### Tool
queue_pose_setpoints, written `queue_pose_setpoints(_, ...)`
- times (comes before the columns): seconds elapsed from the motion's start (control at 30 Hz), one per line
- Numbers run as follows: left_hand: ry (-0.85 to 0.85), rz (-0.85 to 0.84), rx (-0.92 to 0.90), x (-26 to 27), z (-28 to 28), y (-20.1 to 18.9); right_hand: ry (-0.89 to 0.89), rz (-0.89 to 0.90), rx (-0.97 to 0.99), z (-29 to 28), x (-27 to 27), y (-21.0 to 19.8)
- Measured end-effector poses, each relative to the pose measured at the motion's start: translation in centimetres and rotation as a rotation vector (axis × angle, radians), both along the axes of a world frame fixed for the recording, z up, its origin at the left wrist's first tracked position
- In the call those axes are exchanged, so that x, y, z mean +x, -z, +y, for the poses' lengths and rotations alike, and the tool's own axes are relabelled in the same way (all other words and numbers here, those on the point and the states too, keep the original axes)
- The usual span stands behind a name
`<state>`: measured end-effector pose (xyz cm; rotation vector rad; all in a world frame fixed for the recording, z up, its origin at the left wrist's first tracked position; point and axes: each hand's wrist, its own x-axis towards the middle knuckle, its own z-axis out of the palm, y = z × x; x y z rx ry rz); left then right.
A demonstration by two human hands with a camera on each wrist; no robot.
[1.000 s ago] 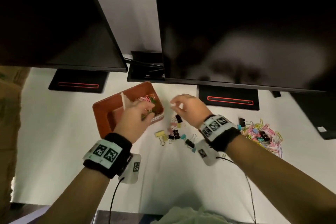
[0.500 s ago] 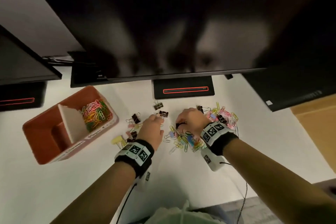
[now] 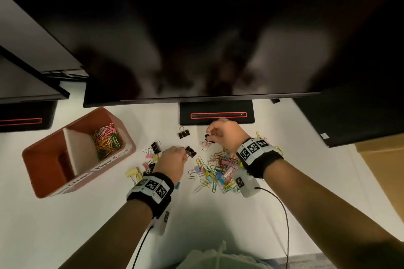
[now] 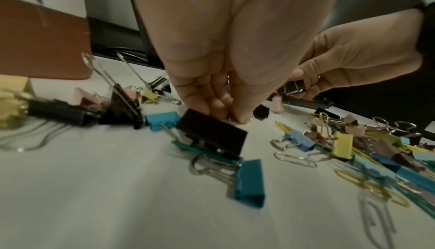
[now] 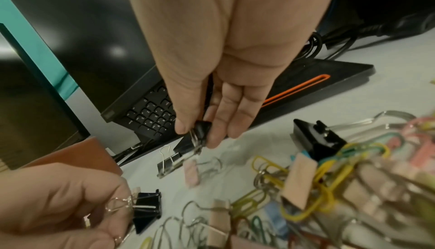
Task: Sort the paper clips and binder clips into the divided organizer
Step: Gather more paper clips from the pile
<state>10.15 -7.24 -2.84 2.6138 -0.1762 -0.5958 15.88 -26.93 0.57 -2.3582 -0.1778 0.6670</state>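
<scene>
Moved off the heap since half a second ago, toward the black monitor stand [image 3: 216, 114]: right hand [image 3: 227, 133], thumb and fingers clamped on the wire handles of a small black metal binder clip [image 5: 200, 130], held just above the white surface [image 3: 218, 220]. Left hand [image 3: 172, 164] likewise pinched on the silver wire loop of a second black binder clip [image 5: 147, 208], just left of the heap.

Partly done, at a guess. Already lying in the far compartment of the terracotta rectangular organizer with a white divider [image 3: 131, 144]: a tangle of coloured wire paper clips [image 3: 107, 142]. No binder clips visible in the near compartment (floor partly hidden by its wall).

Left to sort: the mixed heap of pastel binder clips and coloured paper clips [image 3: 218, 170] beside the right wrist, plus scattered black, pink and yellow binder clips [image 3: 150, 157] between heap and organizer.

Held clips: folded black bodies, handles splayed, both well apart from the organizer.
</scene>
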Motion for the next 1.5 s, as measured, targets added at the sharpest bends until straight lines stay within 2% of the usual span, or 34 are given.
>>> queue_pose_setpoints(0.23,-0.007,-0.071,-0.166,-1.3,0.7,-1.4,-0.006,-0.053,-0.024,-2.4,-0.8,-0.4)
queue_pose_setpoints(0.33,0.1,-0.029,-0.19,-1.6,0.0,-1.5,-0.109,-0.039,0.003,-3.2,-2.4,-0.3)
queue_pose_setpoints(0.47,0.25,0.071,-0.087,-0.5,-1.7,-0.7,-0.289,0.026,-0.139,-3.0,-3.9,0.9)
queue_pose_setpoints(0.6,0.291,0.077,-0.02,0.6,-2.3,-0.3,-0.275,-0.061,-0.252,-4.3,-3.8,1.4)
queue_pose_setpoints(0.77,0.296,0.104,-0.003,1.4,-2.2,-0.8,-0.313,-0.079,-0.223,-4.1,-3.8,1.2)
queue_pose_setpoints(1.17,0.218,0.231,-0.006,1.4,0.0,-0.9,-0.383,-0.031,-0.337,-2.1,-3.1,1.4)
queue_pose_setpoints(1.37,0.087,0.12,-0.103,0.5,0.5,-0.9,-0.283,-0.054,-0.28,-3.6,-2.9,0.7)
queue_pose_setpoints(1.5,-0.039,0.07,-0.218,0.2,0.9,-1.8,-0.321,-0.111,-0.174,-3.8,-3.8,-0.1)
